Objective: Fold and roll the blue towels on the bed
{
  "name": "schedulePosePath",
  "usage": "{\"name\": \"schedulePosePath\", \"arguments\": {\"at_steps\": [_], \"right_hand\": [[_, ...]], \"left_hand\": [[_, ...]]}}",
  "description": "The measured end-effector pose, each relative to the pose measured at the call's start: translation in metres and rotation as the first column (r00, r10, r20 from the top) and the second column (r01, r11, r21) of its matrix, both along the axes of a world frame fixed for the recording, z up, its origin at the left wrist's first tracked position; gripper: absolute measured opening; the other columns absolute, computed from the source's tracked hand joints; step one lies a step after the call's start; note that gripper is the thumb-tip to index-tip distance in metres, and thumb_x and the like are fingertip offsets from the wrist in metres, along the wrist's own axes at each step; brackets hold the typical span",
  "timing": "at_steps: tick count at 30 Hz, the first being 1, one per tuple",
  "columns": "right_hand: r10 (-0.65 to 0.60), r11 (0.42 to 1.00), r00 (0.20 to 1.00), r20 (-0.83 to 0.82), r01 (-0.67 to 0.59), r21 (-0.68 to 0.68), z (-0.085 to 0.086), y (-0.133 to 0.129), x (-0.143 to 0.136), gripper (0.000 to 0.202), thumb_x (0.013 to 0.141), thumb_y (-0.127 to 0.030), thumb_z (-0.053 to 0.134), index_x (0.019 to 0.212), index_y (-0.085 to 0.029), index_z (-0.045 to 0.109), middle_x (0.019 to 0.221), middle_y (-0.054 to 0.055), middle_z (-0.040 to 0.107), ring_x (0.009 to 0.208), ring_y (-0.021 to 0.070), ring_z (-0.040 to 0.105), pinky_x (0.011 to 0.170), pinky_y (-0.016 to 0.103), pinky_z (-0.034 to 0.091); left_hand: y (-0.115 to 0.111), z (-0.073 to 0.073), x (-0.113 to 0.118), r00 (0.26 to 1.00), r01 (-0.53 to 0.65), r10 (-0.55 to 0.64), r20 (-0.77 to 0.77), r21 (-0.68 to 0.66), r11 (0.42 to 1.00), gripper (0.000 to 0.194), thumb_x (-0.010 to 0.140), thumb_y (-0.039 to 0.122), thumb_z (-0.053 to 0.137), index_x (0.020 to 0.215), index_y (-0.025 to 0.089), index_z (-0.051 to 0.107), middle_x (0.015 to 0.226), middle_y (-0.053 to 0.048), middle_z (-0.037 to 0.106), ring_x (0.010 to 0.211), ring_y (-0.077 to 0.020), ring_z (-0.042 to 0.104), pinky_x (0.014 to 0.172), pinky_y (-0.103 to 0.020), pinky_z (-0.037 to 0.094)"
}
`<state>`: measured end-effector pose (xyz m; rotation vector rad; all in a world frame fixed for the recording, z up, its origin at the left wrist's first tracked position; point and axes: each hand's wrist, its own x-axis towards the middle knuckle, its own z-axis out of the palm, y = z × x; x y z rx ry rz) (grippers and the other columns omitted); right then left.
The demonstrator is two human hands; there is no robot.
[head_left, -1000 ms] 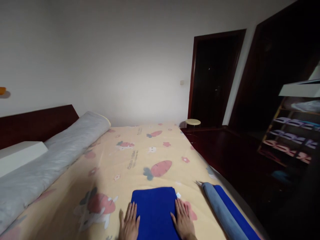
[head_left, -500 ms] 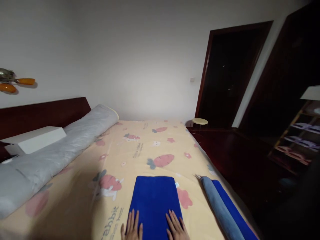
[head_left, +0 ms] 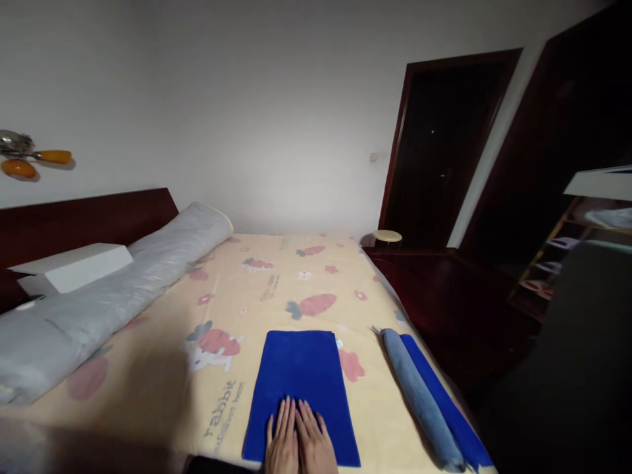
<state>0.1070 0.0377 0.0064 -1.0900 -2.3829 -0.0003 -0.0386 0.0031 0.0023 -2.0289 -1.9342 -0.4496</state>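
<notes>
Head view: on the bed, the blue cloth is touched near its closer edge by the left hand and the right hand, laid flat side by side, fingers straight, nothing gripped; probably both palms are so placed for smoothing it.

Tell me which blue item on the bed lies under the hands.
The flat blue cloth; the grey-blue roll and narrow blue strip lie off to its right, untouched.

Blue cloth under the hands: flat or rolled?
Flat: the blue cloth forms a smooth rectangle on the bed, under left hand and right hand.
</notes>
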Motion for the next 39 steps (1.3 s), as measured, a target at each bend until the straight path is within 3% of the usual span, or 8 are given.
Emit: {"name": "schedulePosePath", "arguments": {"at_steps": [3, 6, 11, 15, 21, 28, 32, 39], "right_hand": [[0.001, 0.999, 1.000, -0.004, -0.001, -0.046, 0.001, -0.007, 0.018, 0.054, 0.096, -0.038, 0.042, 0.149, -0.033, 0.031, 0.149, 0.002, 0.041, 0.132, 0.0258, 0.048, 0.105, 0.042, 0.044], [-0.165, 0.979, 0.986, -0.020, 0.162, -0.124, -0.002, -0.011, 0.052, 0.055, 0.096, -0.050, 0.041, 0.148, -0.033, 0.034, 0.150, 0.003, 0.040, 0.135, 0.0298, 0.044, 0.107, 0.049, 0.041], [-0.419, 0.873, 0.907, 0.031, 0.412, -0.259, 0.004, -0.021, 0.081, 0.062, 0.094, -0.061, 0.034, 0.147, -0.031, 0.036, 0.154, 0.005, 0.033, 0.142, 0.0312, 0.031, 0.111, 0.059, 0.029], [-0.484, 0.819, 0.872, 0.075, 0.481, -0.312, 0.001, -0.025, 0.088, 0.065, 0.092, -0.063, 0.032, 0.147, -0.028, 0.037, 0.155, 0.006, 0.031, 0.143, 0.0296, 0.029, 0.112, 0.059, 0.027], [-0.519, 0.826, 0.855, 0.007, 0.504, -0.251, -0.002, -0.024, 0.082, 0.055, 0.095, -0.044, 0.028, 0.144, -0.023, 0.045, 0.153, 0.010, 0.036, 0.142, 0.0292, 0.031, 0.109, 0.055, 0.035], [-0.197, 0.939, 0.980, -0.012, 0.185, -0.289, 0.037, -0.025, 0.002, 0.052, 0.096, -0.025, 0.026, 0.146, -0.028, 0.039, 0.154, 0.004, 0.033, 0.142, 0.0220, 0.031, 0.112, 0.047, 0.033], [-0.254, 0.927, 0.966, 0.038, 0.255, -0.274, 0.023, -0.023, 0.009, 0.050, 0.097, -0.036, 0.031, 0.145, -0.026, 0.043, 0.151, 0.005, 0.039, 0.140, 0.0251, 0.036, 0.112, 0.049, 0.032], [-0.563, 0.794, 0.822, 0.084, 0.566, -0.222, 0.000, -0.025, 0.077, 0.066, 0.094, -0.056, 0.025, 0.147, -0.021, 0.038, 0.155, 0.009, 0.032, 0.145, 0.0284, 0.024, 0.115, 0.055, 0.021]], "left_hand": [[-0.013, 0.002, -0.012, 0.999, 0.005, 0.001, 0.050, -0.119, 0.993, 0.052, 0.095, 0.030, 0.034, 0.146, 0.033, 0.026, 0.151, -0.001, 0.043, 0.136, -0.0205, 0.045, 0.110, -0.041, 0.037], [-0.027, 0.014, -0.036, 0.987, -0.072, 0.105, 0.120, -0.248, 0.966, 0.052, 0.096, 0.037, 0.031, 0.147, 0.036, 0.023, 0.155, 0.002, 0.035, 0.141, -0.0205, 0.038, 0.114, -0.045, 0.033], [-0.040, 0.038, -0.048, 0.914, -0.292, 0.382, 0.135, -0.434, 0.852, 0.058, 0.095, 0.047, 0.024, 0.150, 0.029, 0.018, 0.160, -0.002, 0.017, 0.148, -0.0221, 0.019, 0.119, -0.053, 0.018], [-0.041, 0.043, -0.048, 0.900, -0.306, 0.415, 0.132, -0.486, 0.818, 0.061, 0.094, 0.050, 0.025, 0.151, 0.028, 0.017, 0.161, -0.002, 0.013, 0.149, -0.0219, 0.015, 0.120, -0.054, 0.014], [-0.040, 0.026, -0.031, 0.918, -0.322, 0.376, 0.129, -0.312, 0.894, 0.058, 0.094, 0.041, 0.028, 0.150, 0.023, 0.024, 0.158, -0.006, 0.026, 0.145, -0.0242, 0.028, 0.119, -0.052, 0.020], [-0.013, 0.015, 0.024, 0.990, -0.053, 0.059, 0.128, -0.054, 0.997, 0.058, 0.095, 0.026, 0.029, 0.150, 0.026, 0.010, 0.156, -0.002, 0.035, 0.141, -0.0188, 0.037, 0.116, -0.043, 0.031], [-0.008, 0.008, -0.006, 0.994, -0.096, 0.095, 0.059, 0.019, 0.995, 0.058, 0.095, 0.029, 0.032, 0.150, 0.026, 0.012, 0.152, -0.004, 0.043, 0.138, -0.0202, 0.043, 0.113, -0.043, 0.033], [-0.022, 0.015, -0.068, 0.949, -0.297, 0.292, 0.118, 0.027, 0.954, 0.055, 0.095, 0.037, 0.028, 0.149, 0.025, 0.029, 0.149, -0.007, 0.048, 0.137, -0.0234, 0.043, 0.114, -0.050, 0.025]]}}
